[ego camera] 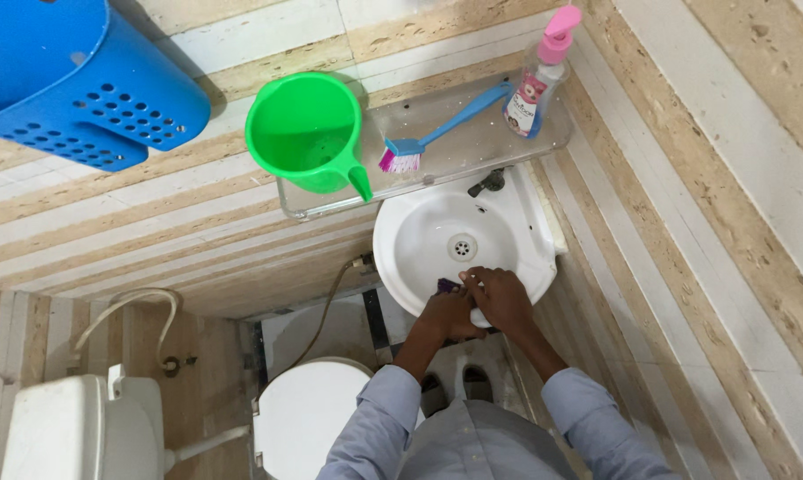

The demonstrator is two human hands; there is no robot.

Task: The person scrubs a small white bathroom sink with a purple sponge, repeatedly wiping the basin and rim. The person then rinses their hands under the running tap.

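Striped beige-and-white tiles wall in a narrow washroom, seen from above. Both hands meet over the near rim of a small white basin (437, 233). The left hand (448, 313) is curled shut around a small dark purple thing (447, 285), perhaps a scrubber, though it is too small to tell. The right hand (499, 298) is bent over a white object (479, 317) just beneath it; how tightly it grips I cannot tell. By the look of it, the step in hand is rubbing or rinsing at the basin's edge. Beyond the hands sits the drain (462, 247), farther off the tap (488, 183), and above that a clear shelf (472, 142) with a green jug (308, 133), a blue brush (432, 138) and a pink-topped pump bottle (536, 84). Any further move would call for a firm hold, since wet things slip.
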